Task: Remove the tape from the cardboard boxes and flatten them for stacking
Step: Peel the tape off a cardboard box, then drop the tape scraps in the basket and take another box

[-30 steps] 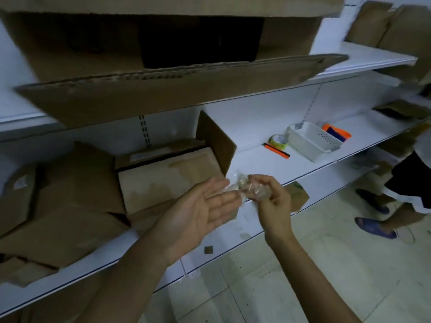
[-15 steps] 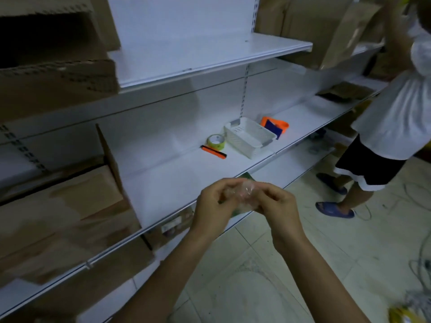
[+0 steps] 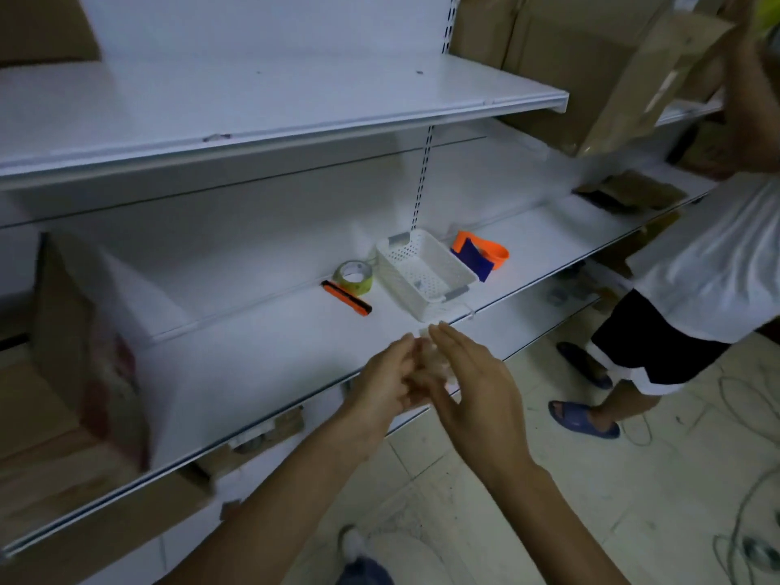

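Cupping clear tape wad (image 3: 434, 361) with left hand (image 3: 385, 384), fingers seemingly curled round it, view blurred; pressing flat right hand (image 3: 475, 388) against it, fingers straight. Holding wad over front edge of shelf (image 3: 261, 365), just short of white basket (image 3: 439, 308). Cardboard box (image 3: 84, 356) at far left of same shelf, flap up, not flattened. Probably binning wad next. Risks: sticking to 1 palm on release and dropping to floor; overreaching and knocking cutter (image 3: 347, 297) or tape roll (image 3: 355, 277) beside basket.
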